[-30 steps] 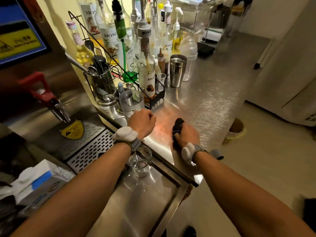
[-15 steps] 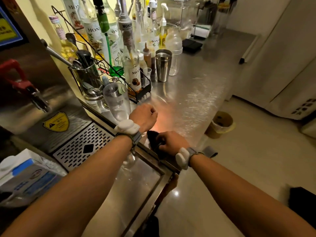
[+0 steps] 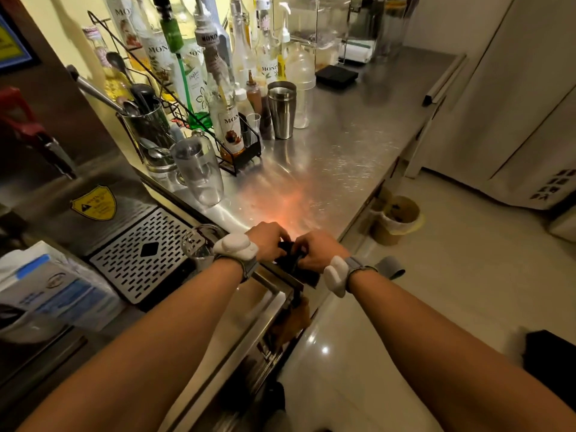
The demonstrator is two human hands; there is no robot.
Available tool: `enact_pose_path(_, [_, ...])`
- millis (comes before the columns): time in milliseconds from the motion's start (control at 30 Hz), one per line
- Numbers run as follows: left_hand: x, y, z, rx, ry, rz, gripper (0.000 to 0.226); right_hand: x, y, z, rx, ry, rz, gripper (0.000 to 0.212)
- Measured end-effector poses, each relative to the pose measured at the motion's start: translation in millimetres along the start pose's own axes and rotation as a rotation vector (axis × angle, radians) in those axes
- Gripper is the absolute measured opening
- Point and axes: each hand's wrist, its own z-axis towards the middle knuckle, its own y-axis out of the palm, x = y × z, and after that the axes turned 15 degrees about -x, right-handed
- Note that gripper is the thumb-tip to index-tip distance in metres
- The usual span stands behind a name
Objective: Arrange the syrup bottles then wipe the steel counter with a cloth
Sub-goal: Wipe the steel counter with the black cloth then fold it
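Several syrup bottles (image 3: 229, 120) stand in a black wire rack (image 3: 246, 154) along the back left of the steel counter (image 3: 336, 151). A dark cloth (image 3: 294, 263) is bunched at the counter's near corner, by the sink edge. My left hand (image 3: 269, 240) and my right hand (image 3: 318, 249) meet over it, and both grip the cloth with curled fingers. Most of the cloth is hidden under my hands.
A clear plastic cup (image 3: 199, 169) and a steel shaker (image 3: 282, 112) stand on the counter. A utensil holder (image 3: 149, 129), a perforated drip tray (image 3: 146, 251), a glass (image 3: 199, 244) and a steel sink (image 3: 237, 322) lie to the left. A bin (image 3: 399, 218) sits on the floor.
My right hand dragged the cloth from the counter's middle back to the near corner. My left hand came off the counter and joined it on the cloth.
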Motion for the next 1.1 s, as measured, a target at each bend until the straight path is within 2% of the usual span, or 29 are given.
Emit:
enact_pose_path(200, [-7,12,12,0.089,-0.043,-0.090,0.025,0,1,4,0.024,-0.030,-0.020,0.022])
enact_pose_path(467, [-2,-13,68,0.186,-0.086,-0.192,0.022,25,-33,41,0.108,-0.035,0.013,0.017])
enact_pose_path(1100, [63,-117,224,0.149,-0.107,-0.219,0.021,123,-178,129,0.103,0.025,0.026,0.025])
